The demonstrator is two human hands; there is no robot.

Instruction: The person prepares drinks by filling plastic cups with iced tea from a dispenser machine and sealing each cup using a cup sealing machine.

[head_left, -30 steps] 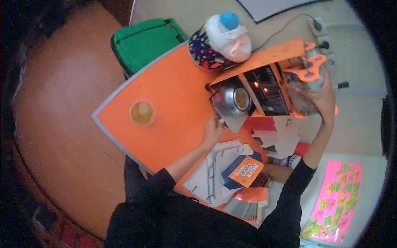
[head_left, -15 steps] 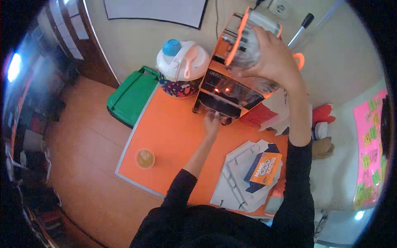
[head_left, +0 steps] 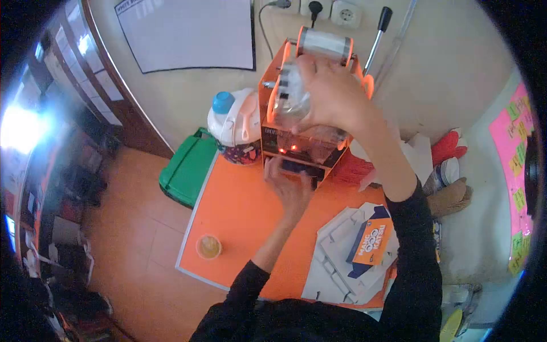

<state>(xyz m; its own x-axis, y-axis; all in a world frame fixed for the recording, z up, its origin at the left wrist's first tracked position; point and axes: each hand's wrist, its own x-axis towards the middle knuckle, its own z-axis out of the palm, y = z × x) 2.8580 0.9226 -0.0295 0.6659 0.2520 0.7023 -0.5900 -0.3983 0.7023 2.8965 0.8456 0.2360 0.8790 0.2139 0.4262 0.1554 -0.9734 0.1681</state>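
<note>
An orange cup sealing machine (head_left: 272,139) with two small red lights stands at the back of the orange table. My right hand (head_left: 333,94) is closed round the clear plastic film roll (head_left: 289,94), between orange discs on its upper part. Low at the machine's front, my left hand (head_left: 289,188) has its fingers spread across the dark tray (head_left: 302,167); some fingertips are hidden by the machine's edge. Above my right hand sits another film roll (head_left: 325,44), pale and wound between orange ends. A lever with a black grip (head_left: 385,20) rises at the machine's right.
Left of the machine stand a white-topped jug with a blue cap (head_left: 223,102) and a green bin (head_left: 185,171). A cup of yellowish liquid (head_left: 209,247) is near the table's left edge. Flat cardboard boxes (head_left: 336,251) lie at the right. Sockets with plugs (head_left: 315,7) are behind.
The view has shifted, so the machine sits lower and further left. My left hand's fingers have spread wider at the tray. My right hand stays on the film roll.
</note>
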